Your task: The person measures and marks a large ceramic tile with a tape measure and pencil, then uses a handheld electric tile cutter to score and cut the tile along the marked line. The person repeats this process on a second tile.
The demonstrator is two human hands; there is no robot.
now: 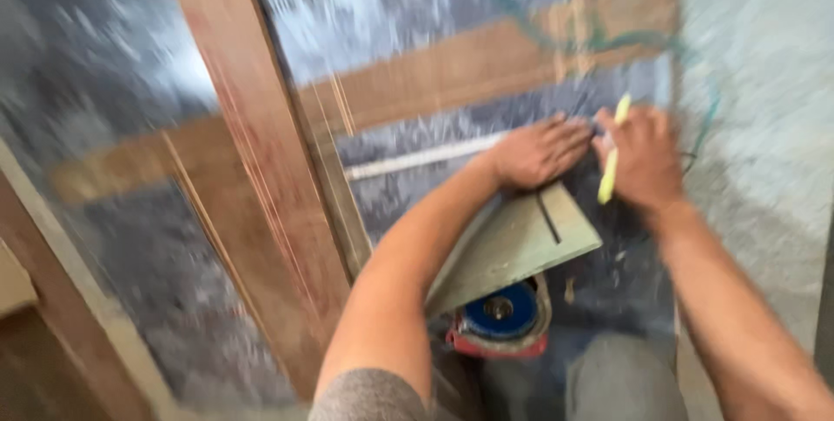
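My left hand (539, 152) lies flat, palm down, pressing the end of a pale narrow strip (417, 160) against a grey speckled panel (417, 13). Close to its right, my right hand (643, 160) is closed around a yellow pencil (612, 156), whose tip points down near my left fingertips. Under my left forearm sits a power cutter with a flat grey base plate (521, 243) and a blue and red body (502, 317). The whole picture is motion-blurred.
Brown wooden frame pieces cross the panel: a long one (252, 160) runs from top to bottom, another (486, 65) runs crosswise. A green cord (608, 39) loops at the upper right. Pale concrete floor (764, 82) lies to the right, and more wood (35, 334) at the lower left.
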